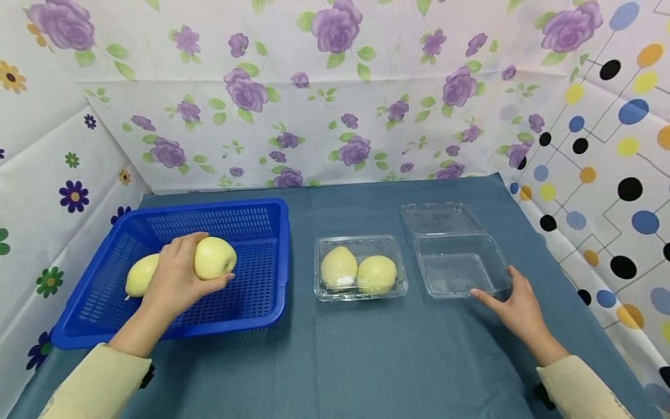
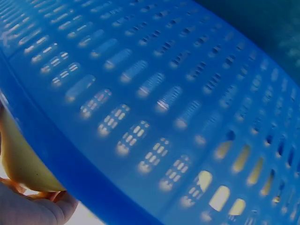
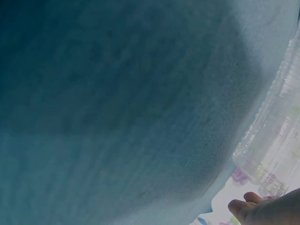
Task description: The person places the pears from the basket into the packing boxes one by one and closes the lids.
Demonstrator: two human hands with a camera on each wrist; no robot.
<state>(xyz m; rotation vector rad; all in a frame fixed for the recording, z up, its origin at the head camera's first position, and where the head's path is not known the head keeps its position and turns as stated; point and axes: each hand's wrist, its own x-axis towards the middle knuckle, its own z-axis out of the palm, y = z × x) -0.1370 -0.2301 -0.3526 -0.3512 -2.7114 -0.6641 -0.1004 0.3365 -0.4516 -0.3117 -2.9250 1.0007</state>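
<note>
My left hand [image 1: 178, 270] grips a pale yellow pear [image 1: 215, 258] above the blue basket [image 1: 287, 262]. Another pear [image 1: 141, 276] lies in the basket, partly hidden behind that hand. In the left wrist view the basket's slotted wall [image 2: 140, 93] covers most of the picture, with the held pear [image 2: 26, 161] at the left edge. My right hand [image 1: 518, 308] holds the near right corner of an open clear plastic container [image 1: 452, 267], thumb at the front edge and fingers at the right side. In the right wrist view the container [image 3: 276, 122] shows at the right edge.
Between the basket and the open container stands a closed clear container [image 1: 361, 295] with two pears inside. A blue-grey cloth [image 1: 345, 361] covers the table. Patterned sheets [image 1: 314, 116] stand behind and at both sides.
</note>
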